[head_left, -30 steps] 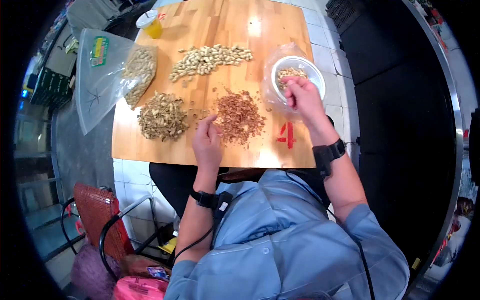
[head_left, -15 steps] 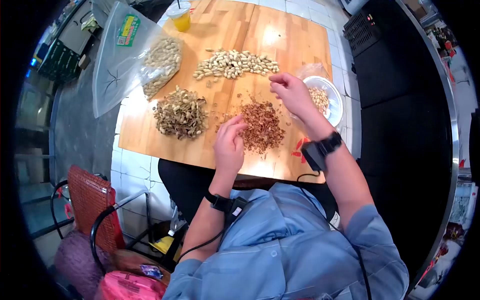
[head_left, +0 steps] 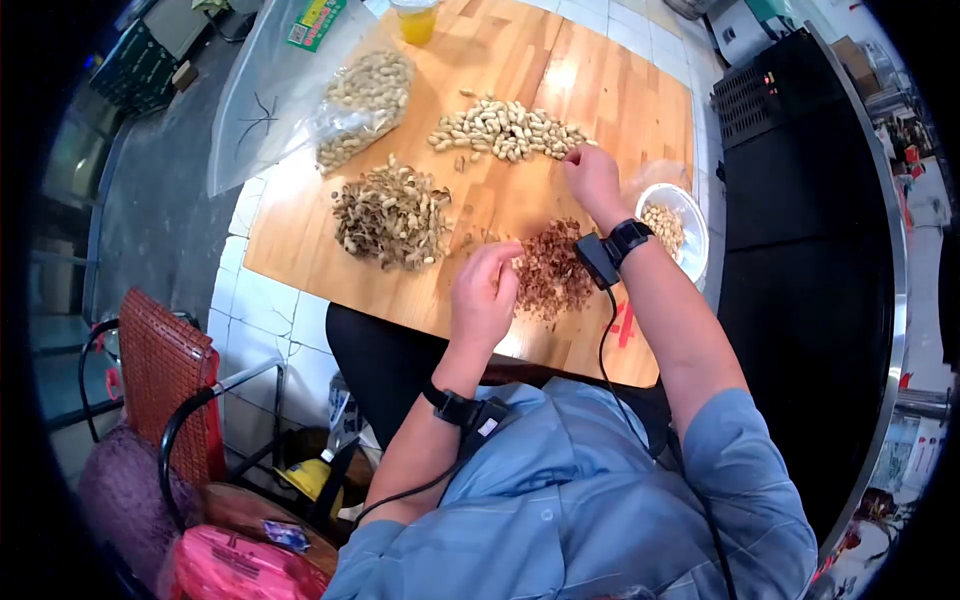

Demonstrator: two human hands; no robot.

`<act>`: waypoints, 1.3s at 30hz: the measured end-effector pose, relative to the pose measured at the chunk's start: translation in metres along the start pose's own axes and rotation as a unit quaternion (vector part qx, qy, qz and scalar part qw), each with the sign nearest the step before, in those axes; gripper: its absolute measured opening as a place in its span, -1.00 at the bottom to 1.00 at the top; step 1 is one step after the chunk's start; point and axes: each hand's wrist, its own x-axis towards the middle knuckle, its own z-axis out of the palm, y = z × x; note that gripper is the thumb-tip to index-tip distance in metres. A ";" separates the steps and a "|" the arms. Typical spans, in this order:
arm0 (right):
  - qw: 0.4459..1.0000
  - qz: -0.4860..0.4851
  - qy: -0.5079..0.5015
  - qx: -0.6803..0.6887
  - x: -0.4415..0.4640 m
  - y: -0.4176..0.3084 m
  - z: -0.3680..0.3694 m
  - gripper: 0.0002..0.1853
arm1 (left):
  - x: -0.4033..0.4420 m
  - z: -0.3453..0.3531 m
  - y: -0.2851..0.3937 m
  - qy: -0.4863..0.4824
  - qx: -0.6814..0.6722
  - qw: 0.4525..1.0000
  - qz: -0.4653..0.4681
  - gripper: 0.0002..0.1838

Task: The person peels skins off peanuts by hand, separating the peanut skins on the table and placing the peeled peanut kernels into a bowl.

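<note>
My right hand (head_left: 593,182) reaches to the right end of a row of unshelled peanuts (head_left: 510,130). Its fingers are closed at the pile's edge, and whatever is between them is hidden. Beside the heap of reddish-brown peanut skins (head_left: 556,275), at its left side, my left hand (head_left: 486,298) is held with fingers curled together; nothing I can name shows in it. A white bowl (head_left: 697,235) with shelled peanuts (head_left: 662,228) stands to the right of my right wrist. Broken peanut shells (head_left: 390,215) form a heap to the left.
A clear plastic bag (head_left: 365,100) of unshelled peanuts lies at the table's left edge. Behind it stands a cup of yellow drink (head_left: 415,22). A black cabinet (head_left: 800,240) rises on the right. A chair (head_left: 165,380) stands at lower left.
The view has shifted, so the table things appear farther right. My right hand has closed and turned at the end of the peanut row. My left hand stays by the skins, its fingers closer together.
</note>
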 end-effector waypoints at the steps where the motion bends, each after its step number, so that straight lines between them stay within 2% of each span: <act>1: 0.998 0.026 -0.015 0.049 -0.006 -0.011 -0.009 -0.83 | 0.001 0.000 0.003 -0.004 -0.007 1.000 -0.014 -0.83; 2: 0.993 0.051 -0.030 0.099 -0.013 -0.022 -0.018 -0.82 | 0.002 -0.001 0.005 -0.007 -0.013 0.999 -0.029 -0.83; 3: 0.975 0.069 -0.058 0.204 -0.023 -0.029 -0.025 -0.81 | 0.003 -0.002 0.007 -0.011 -0.031 0.998 -0.044 -0.84; 5: 0.900 0.107 -0.115 0.406 -0.051 -0.040 -0.037 -0.79 | 0.003 -0.001 0.010 -0.019 -0.063 0.995 -0.078 -0.84; 8: 0.862 0.121 -0.158 0.467 -0.101 -0.070 -0.071 -0.77 | 0.002 0.006 0.014 -0.012 -0.245 0.953 -0.176 -0.79; 9: 0.857 0.115 -0.165 0.475 -0.113 -0.073 -0.077 -0.77 | 0.002 0.006 0.018 -0.018 -0.290 0.942 -0.168 -0.73; 12: 0.848 0.092 -0.178 0.490 -0.142 -0.082 -0.090 -0.77 | 0.001 0.002 0.038 -0.037 -0.359 0.917 -0.172 -0.72; 15: 0.855 0.055 -0.178 0.484 -0.157 -0.087 -0.097 -0.81 | -0.004 0.000 0.050 -0.049 -0.371 0.913 -0.161 -0.75; 19: 0.828 0.036 -0.180 0.529 -0.175 -0.088 -0.101 -0.81 | -0.014 -0.001 0.055 -0.057 -0.381 0.909 -0.159 -0.83; 22: 0.851 0.029 -0.156 0.500 -0.187 -0.089 -0.107 -0.80 | -0.021 0.000 0.063 -0.053 -0.394 0.903 -0.161 -0.88; 25: 0.833 0.039 -0.134 0.535 -0.196 -0.089 -0.107 -0.79 | -0.027 0.001 0.070 -0.053 -0.394 0.903 -0.162 -0.89; 30: 0.841 0.037 -0.137 0.521 -0.203 -0.081 -0.104 -0.78 | -0.034 0.004 0.063 -0.074 -0.432 0.883 -0.171 -0.88; 31: 0.846 0.035 -0.138 0.514 -0.204 -0.081 -0.105 -0.79 | -0.035 0.004 0.060 -0.083 -0.442 0.876 -0.174 -0.89; 34: 0.807 0.016 -0.128 0.577 -0.206 -0.087 -0.102 -0.80 | -0.035 0.004 0.057 -0.110 -0.481 0.846 -0.203 -0.86; 37: 0.800 0.028 -0.144 0.582 -0.206 -0.084 -0.098 -0.80 | -0.033 0.005 0.061 -0.123 -0.490 0.819 -0.270 -0.83; 39: 0.807 0.033 -0.148 0.570 -0.204 -0.080 -0.094 -0.79 | -0.033 0.006 0.058 -0.134 -0.490 0.816 -0.275 -0.82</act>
